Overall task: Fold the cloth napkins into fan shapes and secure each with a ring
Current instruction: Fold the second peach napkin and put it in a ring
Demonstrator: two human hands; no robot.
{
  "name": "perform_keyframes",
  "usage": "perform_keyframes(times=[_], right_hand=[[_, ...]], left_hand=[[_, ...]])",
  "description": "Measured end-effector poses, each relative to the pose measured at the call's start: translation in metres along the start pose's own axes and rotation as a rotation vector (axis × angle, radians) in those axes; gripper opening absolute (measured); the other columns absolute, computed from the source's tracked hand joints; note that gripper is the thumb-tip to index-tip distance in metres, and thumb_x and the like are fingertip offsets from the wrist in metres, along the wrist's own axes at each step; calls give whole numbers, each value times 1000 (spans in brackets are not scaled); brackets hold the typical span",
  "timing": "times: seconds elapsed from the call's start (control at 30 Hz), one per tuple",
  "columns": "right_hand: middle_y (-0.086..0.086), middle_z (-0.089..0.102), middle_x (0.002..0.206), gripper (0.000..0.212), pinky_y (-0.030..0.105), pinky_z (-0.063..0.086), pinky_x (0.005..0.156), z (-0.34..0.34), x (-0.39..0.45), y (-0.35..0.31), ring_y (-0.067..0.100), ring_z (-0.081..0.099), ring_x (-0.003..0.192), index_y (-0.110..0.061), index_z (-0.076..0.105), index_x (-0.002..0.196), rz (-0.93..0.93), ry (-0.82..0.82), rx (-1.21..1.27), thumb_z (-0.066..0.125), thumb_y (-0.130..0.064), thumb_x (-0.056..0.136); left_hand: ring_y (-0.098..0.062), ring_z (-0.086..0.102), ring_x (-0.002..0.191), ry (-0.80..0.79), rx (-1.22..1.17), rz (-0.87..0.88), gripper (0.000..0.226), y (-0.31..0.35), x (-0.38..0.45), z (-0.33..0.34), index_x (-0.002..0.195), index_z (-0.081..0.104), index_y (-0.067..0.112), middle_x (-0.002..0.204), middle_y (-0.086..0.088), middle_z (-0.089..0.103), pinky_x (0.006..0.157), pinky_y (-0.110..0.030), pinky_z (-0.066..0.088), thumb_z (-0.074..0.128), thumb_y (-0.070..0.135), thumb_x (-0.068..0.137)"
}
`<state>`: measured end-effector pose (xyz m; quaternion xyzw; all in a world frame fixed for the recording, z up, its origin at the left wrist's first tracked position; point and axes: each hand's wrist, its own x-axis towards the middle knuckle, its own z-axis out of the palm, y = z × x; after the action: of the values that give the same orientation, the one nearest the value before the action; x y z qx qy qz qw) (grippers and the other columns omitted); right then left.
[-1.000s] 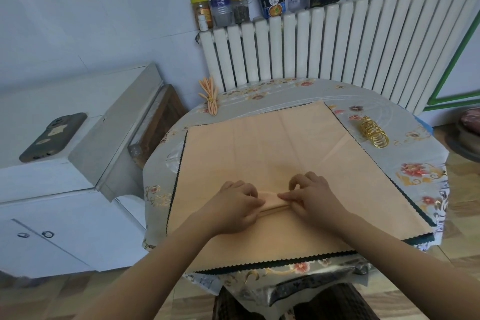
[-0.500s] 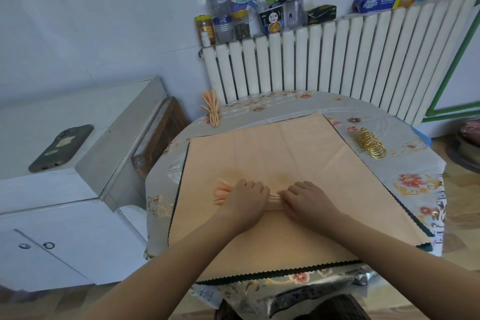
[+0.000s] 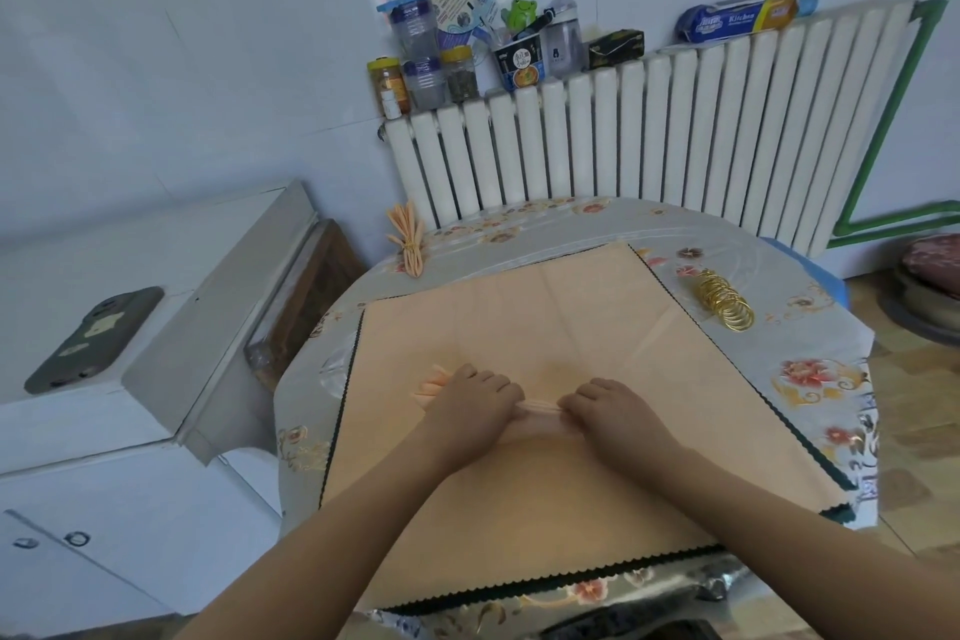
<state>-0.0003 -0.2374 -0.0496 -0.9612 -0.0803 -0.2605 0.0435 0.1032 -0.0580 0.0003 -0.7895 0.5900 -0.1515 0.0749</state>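
Observation:
A peach napkin pleated into a narrow strip [image 3: 540, 407] lies across a stack of flat peach napkins [image 3: 571, 317] on the round table. My left hand [image 3: 478, 403] grips the strip near its left end, where the pleats [image 3: 432, 382] fan out past my knuckles. My right hand [image 3: 608, 413] grips the strip just to the right; its right end is hidden under that hand. A bunch of gold rings [image 3: 724, 299] lies at the far right of the table. A finished peach fan napkin [image 3: 408, 239] rests at the table's far left edge.
The table wears a floral plastic cover [image 3: 810, 379]. A white radiator [image 3: 649, 140] stands behind it, with jars, bottles and boxes on top. A white cabinet [image 3: 156, 327] on the left carries a dark phone [image 3: 93, 338].
My hands moved slightly apart along the pleated strip, and its left end now fans out beyond my left hand. The camera tilted up a little.

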Motion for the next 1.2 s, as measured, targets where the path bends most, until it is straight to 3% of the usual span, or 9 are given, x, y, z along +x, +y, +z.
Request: perform_keyframes(times=[0.17,0.33,0.57,0.7,0.77,0.87,0.97,1.07,1.2], right_hand=[[-5,64,65,17,21,46,53,-18,-2,21,19,60,58,-19,70,76,133,21,25,71,-11,60],[2,68,89,20,31,45,72,-35,-13,61,23,60,82,-14,71,101,478,129,169,56,-23,91],[14,55,115,39,36,43,80,-45,-25,138,29,53,102,-6,57,119,1035,165,172,61,-28,87],[17,43,127,59,41,45,86,-40,-19,164,34,50,110,-4,47,129,1211,112,202,66,-35,83],[16,43,125,59,41,45,85,-33,-16,172,34,50,109,-4,47,127,1260,54,183,65,-37,82],[15,48,115,48,38,44,79,-27,-13,177,33,51,103,-4,54,116,1254,-6,126,61,-39,83],[14,51,105,41,35,43,74,-25,-16,179,31,51,97,-5,59,106,1248,-26,118,58,-40,85],[16,56,99,33,33,38,70,-28,-23,174,30,49,95,-5,60,97,1219,51,168,57,-35,83],[11,58,108,41,30,40,75,-43,-36,152,23,54,96,-9,60,115,1193,236,348,67,-29,80]], left_hand=[[-13,58,56,81,-4,-55,28,8,32,-12,68,64,24,64,7,62,56,-23,37,41,33,82],[-22,59,57,134,-13,-84,10,11,68,-13,72,64,16,66,1,63,57,-27,40,71,23,76],[-26,54,105,83,48,-234,29,23,115,-5,115,55,15,112,-3,60,86,-35,31,33,29,103],[-23,63,78,61,8,-233,13,23,135,5,89,65,18,83,1,65,70,-33,38,61,30,90],[-21,62,68,50,20,-238,13,19,144,15,80,66,20,74,3,65,65,-31,39,70,32,83],[-26,58,97,54,6,-252,26,19,150,20,107,61,17,103,-2,64,81,-35,33,40,31,101],[-27,57,101,84,11,-257,28,18,150,20,110,59,16,107,-3,63,83,-36,32,37,30,102],[-26,62,85,68,-21,-230,18,14,145,21,96,65,16,90,-2,67,75,-36,37,52,28,96],[-28,63,84,103,-39,-249,16,14,133,19,93,67,16,88,-2,67,74,-37,36,55,26,94]])
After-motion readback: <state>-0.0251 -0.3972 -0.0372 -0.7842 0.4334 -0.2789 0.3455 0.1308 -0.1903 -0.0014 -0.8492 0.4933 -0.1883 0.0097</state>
